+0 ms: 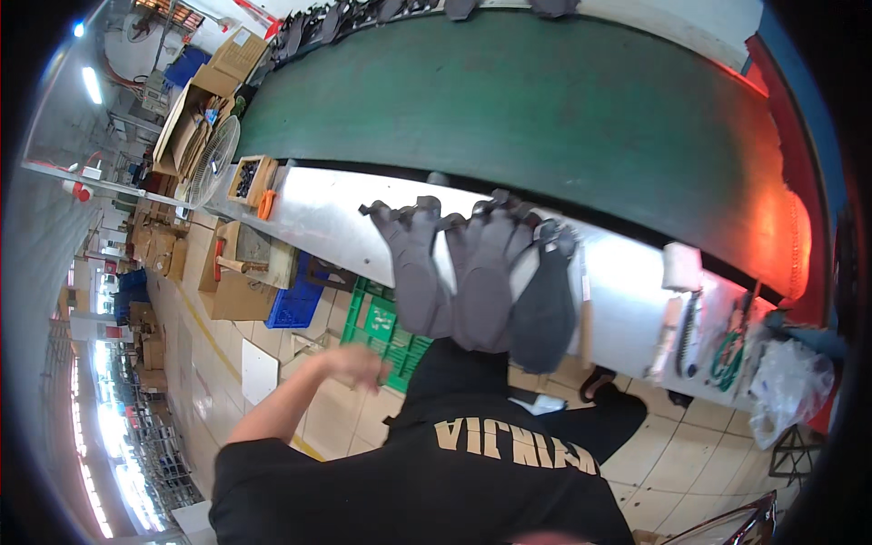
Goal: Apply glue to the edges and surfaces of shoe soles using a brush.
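Observation:
My left hand (357,366) hangs in the air in front of my body, below the metal ledge (318,211). It is smeared by motion, so its fingers are hard to read, and no object shows in it. Nearest above it are dark grey sandals (420,282) lying on the ledge, their soles jutting over its front edge. More sandals (481,300) overlap beside them, with straps bunched at the far end. A darker sole (545,313) lies at the right of the group. My right hand is out of sight.
Behind the ledge runs a green conveyor belt (509,100), with more sandals (331,20) along its far side. A wooden-handled tool (586,318), a white block (681,266) and green cord (727,359) lie to the right. A green crate (381,318) stands below the ledge.

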Available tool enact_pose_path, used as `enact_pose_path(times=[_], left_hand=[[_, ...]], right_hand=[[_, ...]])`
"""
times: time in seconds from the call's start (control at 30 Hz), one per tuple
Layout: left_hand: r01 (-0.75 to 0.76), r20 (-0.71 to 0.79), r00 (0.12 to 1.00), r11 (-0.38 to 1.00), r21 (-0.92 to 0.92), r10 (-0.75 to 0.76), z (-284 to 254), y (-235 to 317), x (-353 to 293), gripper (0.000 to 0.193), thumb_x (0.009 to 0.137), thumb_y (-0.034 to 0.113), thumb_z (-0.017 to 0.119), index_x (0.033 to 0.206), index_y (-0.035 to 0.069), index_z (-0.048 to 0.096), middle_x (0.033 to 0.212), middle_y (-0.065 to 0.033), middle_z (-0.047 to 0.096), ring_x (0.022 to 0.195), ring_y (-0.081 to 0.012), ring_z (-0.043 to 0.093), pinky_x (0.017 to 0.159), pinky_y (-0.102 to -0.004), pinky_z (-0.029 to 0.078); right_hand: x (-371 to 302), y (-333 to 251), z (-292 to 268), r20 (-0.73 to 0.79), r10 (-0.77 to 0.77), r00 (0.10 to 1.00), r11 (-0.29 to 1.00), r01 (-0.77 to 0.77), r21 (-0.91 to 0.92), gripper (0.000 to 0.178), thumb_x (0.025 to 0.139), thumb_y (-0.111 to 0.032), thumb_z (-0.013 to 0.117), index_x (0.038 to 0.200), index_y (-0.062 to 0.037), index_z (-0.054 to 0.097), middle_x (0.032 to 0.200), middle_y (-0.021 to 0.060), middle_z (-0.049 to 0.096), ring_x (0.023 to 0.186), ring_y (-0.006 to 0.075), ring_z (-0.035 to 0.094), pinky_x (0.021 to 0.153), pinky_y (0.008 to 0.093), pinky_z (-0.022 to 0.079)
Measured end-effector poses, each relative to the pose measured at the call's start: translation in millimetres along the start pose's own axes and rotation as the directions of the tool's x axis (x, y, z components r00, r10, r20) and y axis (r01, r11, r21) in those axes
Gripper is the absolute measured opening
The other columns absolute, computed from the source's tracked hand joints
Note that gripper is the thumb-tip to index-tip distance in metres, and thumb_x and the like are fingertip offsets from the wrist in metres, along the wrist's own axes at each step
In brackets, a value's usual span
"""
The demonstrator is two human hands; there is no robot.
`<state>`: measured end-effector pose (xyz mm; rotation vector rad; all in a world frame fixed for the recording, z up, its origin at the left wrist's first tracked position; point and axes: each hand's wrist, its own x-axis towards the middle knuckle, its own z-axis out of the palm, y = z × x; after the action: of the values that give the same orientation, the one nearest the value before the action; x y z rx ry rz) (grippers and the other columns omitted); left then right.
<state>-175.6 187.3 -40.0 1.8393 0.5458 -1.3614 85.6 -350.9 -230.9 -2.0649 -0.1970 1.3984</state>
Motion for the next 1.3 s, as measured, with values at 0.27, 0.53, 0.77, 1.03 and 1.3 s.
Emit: enact_pose_path(times=[0.27, 0.53, 0.77, 1.03, 1.3], left_hand=[[-0.737, -0.9, 0.374, 0.519, -0.434, -0.221, -120.2, 16.4, 33.9, 0.053, 0.092, 0.028, 0.067, 0.132, -0.003, 0.053, 0.09, -0.0117, 0.069, 0.064, -0.0125, 0.063, 0.056, -0.0269, 0.053], [-0.809, -0.929, 0.273, 0.463, -0.363, -0.251, -141.4, 38.7, 70.4, 0.09, 0.073, 0.005, 0.079, 0.149, -0.003, 0.031, 0.083, -0.0134, 0.067, 0.06, -0.0154, 0.063, 0.049, -0.0275, 0.051], [-0.952, -0.972, 0.076, 0.274, -0.136, -0.221, -151.6, 54.5, 60.3, 0.08, 0.073, -0.002, 0.066, 0.148, 0.005, 0.04, 0.066, -0.0037, 0.059, 0.053, -0.0108, 0.056, 0.048, -0.0253, 0.047], [-0.751, -0.946, -0.219, 0.66, 0.007, -0.24, -179.7, -31.9, -10.4, 0.063, 0.073, 0.008, 0.065, 0.136, 0.004, 0.056, 0.072, -0.0027, 0.061, 0.058, -0.0113, 0.056, 0.051, -0.024, 0.046], [-0.959, -0.96, 0.275, 0.092, -0.269, 0.054, -56.7, 58.4, -26.5, 0.069, 0.075, -0.003, 0.053, 0.143, 0.001, 0.047, 0.079, 0.0009, 0.058, 0.062, -0.0036, 0.056, 0.048, -0.0157, 0.036]], right_hand=[[-54.7, -33.2, 42.1, -0.055, 0.051, 0.997, 0.99, -0.057, -0.125, 0.034, 0.074, -0.025, 0.074, 0.101, -0.0056, 0.07, 0.095, 0.011, 0.073, 0.09, 0.0237, 0.071, 0.08, 0.0358, 0.054], [-124.6, -26.0, 51.9, -0.098, 0.113, 0.989, 0.971, -0.131, -0.201, 0.033, 0.072, -0.024, 0.075, 0.098, -0.0053, 0.071, 0.093, 0.0106, 0.074, 0.088, 0.0238, 0.071, 0.079, 0.0358, 0.054], [-168.4, -17.7, 65.2, -0.164, 0.178, 0.97, 0.966, -0.204, -0.161, 0.032, 0.07, -0.023, 0.077, 0.095, -0.0051, 0.072, 0.091, 0.0102, 0.074, 0.087, 0.0239, 0.071, 0.078, 0.0358, 0.054], [-186.7, -49.3, 65.0, -0.139, -0.025, 0.99, 0.711, -0.08, -0.699, 0.014, 0.079, -0.015, 0.06, 0.08, -0.0028, 0.067, 0.087, 0.0176, 0.071, 0.082, 0.0384, 0.067, 0.073, 0.0434, 0.053], [-167.1, -133.1, 55.3, -0.337, -0.389, 0.857, 0.75, 0.083, -0.656, 0.02, 0.087, -0.008, 0.057, 0.101, -0.0077, 0.07, 0.082, 0.0195, 0.068, 0.079, 0.0414, 0.065, 0.072, 0.0484, 0.052]])
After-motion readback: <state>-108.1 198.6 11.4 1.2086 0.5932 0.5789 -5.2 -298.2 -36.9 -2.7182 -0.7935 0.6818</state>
